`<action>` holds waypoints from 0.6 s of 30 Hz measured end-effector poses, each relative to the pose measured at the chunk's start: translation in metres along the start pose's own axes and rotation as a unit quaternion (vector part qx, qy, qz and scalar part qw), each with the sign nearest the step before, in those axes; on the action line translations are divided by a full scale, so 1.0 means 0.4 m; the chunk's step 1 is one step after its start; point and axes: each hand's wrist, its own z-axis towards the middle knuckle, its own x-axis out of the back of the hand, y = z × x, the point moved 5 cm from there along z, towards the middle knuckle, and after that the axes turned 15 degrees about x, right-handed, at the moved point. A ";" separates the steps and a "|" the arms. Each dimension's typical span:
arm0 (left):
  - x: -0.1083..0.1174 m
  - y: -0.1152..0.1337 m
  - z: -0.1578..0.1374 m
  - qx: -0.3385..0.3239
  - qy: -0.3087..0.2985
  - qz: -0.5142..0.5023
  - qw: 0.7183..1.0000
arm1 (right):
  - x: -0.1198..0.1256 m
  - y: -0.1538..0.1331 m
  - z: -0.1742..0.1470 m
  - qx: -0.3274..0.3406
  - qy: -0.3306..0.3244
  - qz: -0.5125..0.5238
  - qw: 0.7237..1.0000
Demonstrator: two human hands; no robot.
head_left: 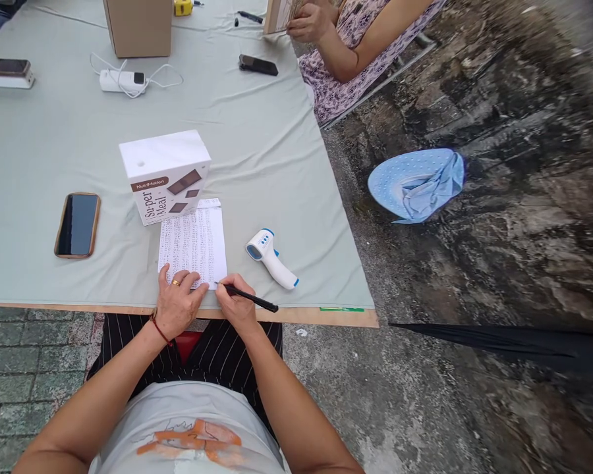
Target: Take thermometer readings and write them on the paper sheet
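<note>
A sheet of paper [192,240] covered in dense rows of small marks lies near the table's front edge. My left hand [178,301] rests on its lower part, fingers spread and lying flat. Closed around a black pen [252,298], my right hand [237,306] sits at the sheet's lower right corner, the pen's tip at the paper. A white box [170,174] printed "Super Meal" stands at the sheet's upper edge and hides part of it. To the right of the paper lies a white and blue infrared thermometer [271,259].
A smartphone [78,225] lies at the left. Farther back are a white device with a cable [123,81], a cardboard box [138,26] and a dark phone-like object [258,65]. Another person's hand [309,23] holds a framed board at the table's far right. A blue hat [415,184] is beyond the right edge.
</note>
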 end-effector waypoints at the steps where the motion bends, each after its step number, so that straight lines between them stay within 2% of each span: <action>1: -0.001 -0.001 0.000 0.002 -0.002 -0.001 1.000 | 0.004 0.000 -0.003 0.002 0.010 -0.008 1.000; 4: -0.004 -0.001 -0.001 0.007 -0.008 -0.007 1.000 | 0.020 -0.001 0.003 0.024 0.059 -0.047 0.997; 6: -0.004 0.001 -0.003 0.010 -0.013 -0.011 1.000 | 0.020 0.000 0.027 0.054 0.056 -0.084 0.993; 9: -0.002 -0.002 -0.007 0.017 -0.028 -0.030 0.999 | -0.006 0.021 0.090 0.071 -0.019 -0.162 0.984; 12: 0.014 -0.041 0.007 0.048 -0.011 -0.095 0.994 | -0.055 0.051 0.158 0.044 -0.106 -0.235 0.965; 14: 0.032 -0.109 0.038 0.125 0.032 -0.157 0.979 | -0.090 0.060 0.191 0.024 -0.140 -0.265 0.954; 15: 0.040 -0.157 0.058 0.186 0.058 -0.186 0.963 | -0.104 0.060 0.202 0.019 -0.148 -0.274 0.950; 18: 0.051 -0.309 0.132 0.342 0.123 -0.277 0.890 | -0.121 0.048 0.212 0.022 -0.161 -0.269 0.949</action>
